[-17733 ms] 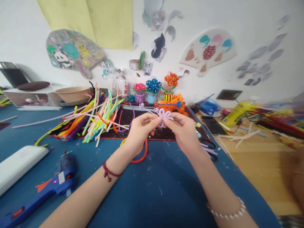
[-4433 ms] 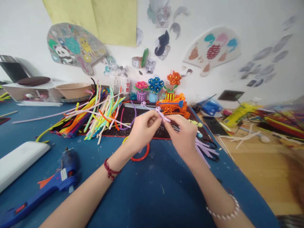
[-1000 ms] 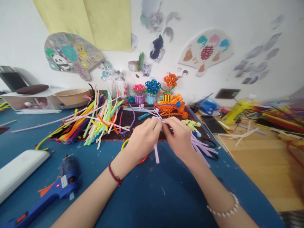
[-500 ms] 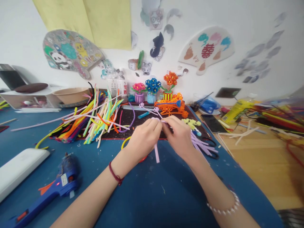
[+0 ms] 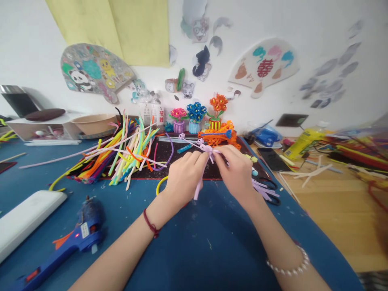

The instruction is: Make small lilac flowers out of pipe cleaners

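A lilac pipe cleaner [image 5: 197, 190] runs through my left hand [image 5: 187, 171], its free end hanging below the fingers. Above the fingertips it is bent into small loops. My right hand [image 5: 235, 169] pinches a part of the same pipe cleaner just right of the loops. Both hands are closed and nearly touch, raised over the front of the dark mat [image 5: 163, 151]. Beyond them lie lilac pieces with small curled loops [image 5: 182, 137]. To the right of my right hand, a bundle of lilac pipe cleaners [image 5: 263, 189] rests by black-handled scissors [image 5: 274, 199].
A big heap of coloured pipe cleaners [image 5: 121, 157] lies on the left. A blue glue gun [image 5: 87, 230] with a lit red light and a white power strip [image 5: 30, 220] are at front left. Pipe-cleaner flowers in pots [image 5: 194, 127] stand by the wall; a phone [image 5: 274, 159] lies right.
My right hand has moved slightly right, away from the left. The lilac loops between the fingertips now show more fully, and the hanging end has tilted leftward.
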`<state>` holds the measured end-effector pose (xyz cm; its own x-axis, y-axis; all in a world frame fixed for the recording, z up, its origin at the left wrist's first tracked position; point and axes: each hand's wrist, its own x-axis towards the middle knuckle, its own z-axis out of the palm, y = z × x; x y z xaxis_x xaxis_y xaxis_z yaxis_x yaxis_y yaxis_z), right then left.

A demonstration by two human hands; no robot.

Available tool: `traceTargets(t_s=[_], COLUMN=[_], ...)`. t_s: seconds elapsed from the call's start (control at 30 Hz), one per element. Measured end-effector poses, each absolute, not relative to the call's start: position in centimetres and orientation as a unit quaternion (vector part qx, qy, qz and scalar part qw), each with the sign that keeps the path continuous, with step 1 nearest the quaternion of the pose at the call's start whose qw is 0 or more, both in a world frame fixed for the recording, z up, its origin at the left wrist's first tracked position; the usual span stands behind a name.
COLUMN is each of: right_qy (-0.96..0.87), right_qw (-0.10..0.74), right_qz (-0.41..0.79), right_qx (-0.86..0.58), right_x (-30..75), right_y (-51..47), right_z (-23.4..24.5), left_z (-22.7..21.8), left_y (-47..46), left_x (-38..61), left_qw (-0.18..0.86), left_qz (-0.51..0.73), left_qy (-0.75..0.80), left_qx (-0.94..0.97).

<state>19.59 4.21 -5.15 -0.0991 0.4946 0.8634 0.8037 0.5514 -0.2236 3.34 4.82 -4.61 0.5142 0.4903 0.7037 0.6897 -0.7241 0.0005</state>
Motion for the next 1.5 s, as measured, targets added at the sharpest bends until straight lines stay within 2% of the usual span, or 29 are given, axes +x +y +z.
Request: traceTargets(t_s=[0.07,0.13,0.23,0.3,0.4,0.53,0.63,0.7,0.77,0.87,0.93,1.1,1.33,1.5], right_qy=[-0.721,-0.723,-0.727,-0.728,-0.731,-0.745,-0.716,-0.664,-0.641,-0.636,-0.605,-0.545,-0.533,-0.499], right_qw=[0.5,0.497,0.498,0.502,0.506,0.512,0.55,0.592,0.597,0.568,0.587,0.655,0.662,0.661], right_qz=[-0.168,-0.179,-0.196,-0.207,-0.217,-0.203,-0.128,-0.038,0.09,0.28,0.347,0.37,0.388,0.431], right_qx=[-0.45,-0.445,-0.43,-0.419,-0.402,-0.376,-0.411,-0.455,-0.474,-0.441,-0.41,-0.37,-0.357,-0.358], right_x=[19.9,20.1,20.0,19.9,19.9,19.6,19.3,19.3,19.2,18.8,18.3,17.3,17.5,17.3], right_y=[4.3,4.3,4.3,4.2,4.0,3.6,3.5,3.7,3.9,4.1,3.9,3.5,3.7,3.5], right_z=[-5.0,-5.0,-5.0,-5.0,-5.1,-4.9,-4.5,-4.3,-4.4,-4.5,-4.5,-4.4,-4.5,-4.4], left_z=[-4.2,-3.8,-3.1,-2.8,-2.6,-2.9,-3.2,-3.4,-3.5,-3.7,-3.9,-3.9,-3.6,-3.4], left_y=[5.1,5.4,5.9,6.0,5.9,5.6,5.6,5.7,5.7,5.7,5.7,5.6,5.3,5.0], left_x=[3.3,3.3,3.0,2.7,2.4,2.7,3.1,3.2,3.4,3.6,3.8,3.8,3.7,3.8], left_qw=[-0.004,-0.2,-0.461,-0.567,-0.64,-0.655,-0.631,-0.604,-0.576,-0.53,-0.491,-0.42,-0.374,-0.387], left_qz=[-0.418,-0.469,-0.482,-0.457,-0.402,-0.4,-0.444,-0.482,-0.513,-0.542,-0.554,-0.546,-0.518,-0.505], left_qy=[-0.368,-0.378,-0.345,-0.32,-0.308,-0.298,-0.3,-0.312,-0.32,-0.307,-0.3,-0.329,-0.312,-0.293], left_qx=[-0.831,-0.773,-0.66,-0.607,-0.578,-0.567,-0.562,-0.553,-0.55,-0.576,-0.602,-0.646,-0.703,-0.714])
